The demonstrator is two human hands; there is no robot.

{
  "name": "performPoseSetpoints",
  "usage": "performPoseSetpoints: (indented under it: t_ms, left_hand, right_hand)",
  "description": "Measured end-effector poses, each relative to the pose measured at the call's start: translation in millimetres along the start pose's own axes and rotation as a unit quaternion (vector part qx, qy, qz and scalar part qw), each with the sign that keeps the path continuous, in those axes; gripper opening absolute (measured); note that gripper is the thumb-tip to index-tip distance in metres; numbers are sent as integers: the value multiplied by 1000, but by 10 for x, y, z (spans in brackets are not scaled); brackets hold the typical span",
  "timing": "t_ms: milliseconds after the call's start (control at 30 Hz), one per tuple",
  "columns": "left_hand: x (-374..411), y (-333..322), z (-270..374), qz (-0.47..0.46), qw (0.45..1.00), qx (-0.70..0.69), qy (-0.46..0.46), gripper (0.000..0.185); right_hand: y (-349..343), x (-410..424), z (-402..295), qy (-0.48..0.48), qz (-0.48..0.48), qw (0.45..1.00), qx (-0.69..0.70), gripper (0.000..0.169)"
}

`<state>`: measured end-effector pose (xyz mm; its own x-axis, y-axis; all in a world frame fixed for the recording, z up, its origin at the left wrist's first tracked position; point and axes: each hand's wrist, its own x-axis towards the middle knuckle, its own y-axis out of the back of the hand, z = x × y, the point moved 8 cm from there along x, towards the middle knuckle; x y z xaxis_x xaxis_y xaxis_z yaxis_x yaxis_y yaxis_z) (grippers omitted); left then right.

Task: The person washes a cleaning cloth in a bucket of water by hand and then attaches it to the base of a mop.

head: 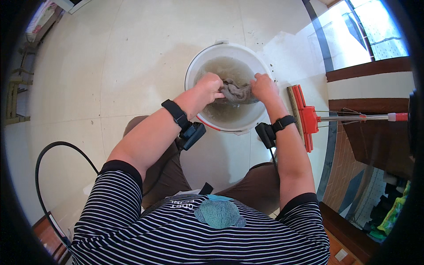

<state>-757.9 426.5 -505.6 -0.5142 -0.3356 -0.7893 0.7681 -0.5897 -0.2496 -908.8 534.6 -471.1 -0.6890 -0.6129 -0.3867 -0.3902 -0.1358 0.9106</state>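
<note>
A wet grey-brown cloth (238,92) is stretched and bunched between my two hands over a white plastic bucket (258,59). My left hand (210,86) grips the cloth's left end. At its right end, near the bucket's right rim, my right hand (265,87) has its fingers closed on it. Murky brownish water (228,64) fills the lower part of the bucket. Whether the cloth's underside touches the water is hard to see. The bucket's wire handle (187,71) lies down along the left rim, with a red grip at the lower left.
A red sponge mop (308,119) with a metal pole lies to the right of the bucket. Pale floor tiles (132,66) with scattered dirt specks surround the bucket. A black cable (56,144) loops at the left. Sensor boxes (192,135) are strapped to both wrists. Dark wooden door framing (367,69) stands at the right.
</note>
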Motion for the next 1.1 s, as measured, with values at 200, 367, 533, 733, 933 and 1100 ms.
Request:
performPoseSetpoints:
  t_ms: [200,367,533,733,933,1100]
  left_hand:
    - [69,199,214,17,997,-42,-68,34]
    - [27,160,204,38,999,-1,-35,32]
    - [9,188,143,40,999,36,-4,32]
    - [-46,5,14,43,998,51,21,36]
    - [9,-305,-264,-226,961,-111,110,56]
    - [-372,-473,54,-375,916,-99,-105,47]
  right_hand:
    - [-394,-254,-555,125,-108,965,-206,60]
    - [-794,-240,-654,126,-190,955,-190,32]
    - [-581,97,-367,110,-142,968,177,29]
    - [664,-390,-342,72,-22,761,644,14]
    - [1306,-960,-789,118,34,726,677,15]
    - [1257,-1230,-1110,194,145,791,562,18]
